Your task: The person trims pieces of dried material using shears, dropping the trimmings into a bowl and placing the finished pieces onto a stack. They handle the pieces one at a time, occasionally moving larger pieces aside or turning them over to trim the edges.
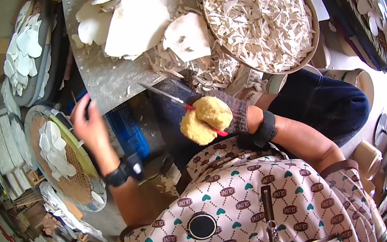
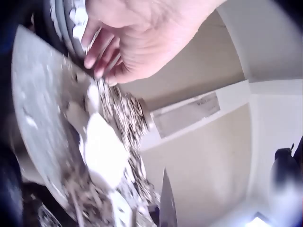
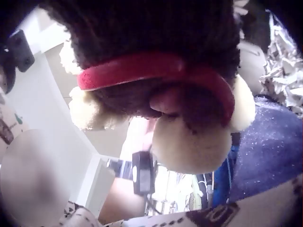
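My right hand (image 1: 238,113), in a dark knitted glove, grips red-handled scissors (image 1: 165,94) whose blades point up and left toward the table edge. Yellow spongy pads (image 1: 213,112) sit around the handles at the fingers. The right wrist view shows the red handle loops (image 3: 132,71) around the gloved fingers, with a rounded pad (image 3: 191,144) below. My bare left hand (image 1: 90,122) hovers by the table's left corner, fingers loosely bent and holding nothing. Large white flat pieces (image 1: 137,21) lie on the grey table, with a smaller one (image 1: 188,36) nearer the front edge.
A round tray (image 1: 314,36) heaped with white chips stands at the table's right. Loose scraps (image 1: 213,69) cover the front edge. At left, a round woven tray (image 1: 76,177) bears white pieces, and a blue plastic crate (image 1: 126,129) sits below the table.
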Action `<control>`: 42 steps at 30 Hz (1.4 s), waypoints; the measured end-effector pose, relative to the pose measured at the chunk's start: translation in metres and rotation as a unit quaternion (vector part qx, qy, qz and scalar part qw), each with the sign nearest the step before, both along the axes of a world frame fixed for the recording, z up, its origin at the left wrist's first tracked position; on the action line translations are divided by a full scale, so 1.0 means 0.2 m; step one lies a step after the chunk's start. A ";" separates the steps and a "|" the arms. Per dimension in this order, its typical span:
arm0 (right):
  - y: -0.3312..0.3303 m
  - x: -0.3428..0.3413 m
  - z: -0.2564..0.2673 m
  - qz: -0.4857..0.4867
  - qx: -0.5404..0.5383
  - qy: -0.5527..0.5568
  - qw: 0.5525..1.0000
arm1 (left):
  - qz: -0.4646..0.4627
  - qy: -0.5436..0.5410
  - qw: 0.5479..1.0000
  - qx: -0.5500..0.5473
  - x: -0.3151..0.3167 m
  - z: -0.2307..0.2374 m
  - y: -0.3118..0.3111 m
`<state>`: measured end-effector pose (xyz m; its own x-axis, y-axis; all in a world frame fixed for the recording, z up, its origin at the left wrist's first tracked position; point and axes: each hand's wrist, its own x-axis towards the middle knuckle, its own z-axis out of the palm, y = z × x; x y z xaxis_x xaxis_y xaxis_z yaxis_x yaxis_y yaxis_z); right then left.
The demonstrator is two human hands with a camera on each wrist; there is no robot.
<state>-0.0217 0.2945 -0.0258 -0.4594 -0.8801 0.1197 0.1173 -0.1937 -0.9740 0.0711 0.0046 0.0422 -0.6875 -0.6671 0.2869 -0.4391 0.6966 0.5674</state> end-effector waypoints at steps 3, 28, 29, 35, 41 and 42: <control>0.02 -0.02 0.14 0.050 0.082 0.051 0.994 | -0.151 0.040 0.937 0.314 -0.35 -0.09 0.24; 0.14 0.04 0.23 0.095 0.066 0.045 0.992 | 0.258 -0.085 0.956 0.110 1.48 -0.58 0.35; 0.14 0.05 0.23 0.084 0.047 0.040 0.995 | 0.337 -0.283 0.887 0.142 1.46 -0.43 0.44; 0.16 0.04 0.14 0.178 0.163 0.122 0.963 | 0.192 0.317 0.763 0.530 0.97 -0.42 0.32; 0.20 0.05 0.12 0.059 0.077 0.169 0.981 | 0.003 0.201 0.827 0.526 -0.08 -0.20 0.14; 0.21 0.06 0.09 0.058 0.080 0.163 0.982 | -0.016 0.182 0.822 0.540 -0.20 -0.21 0.10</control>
<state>-0.0102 0.3372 -0.0083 -0.3163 -0.9435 0.0988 -0.1929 -0.0380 -0.9805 0.0303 0.0244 -0.0008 -0.7093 -0.6513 -0.2697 -0.0951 -0.2908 0.9521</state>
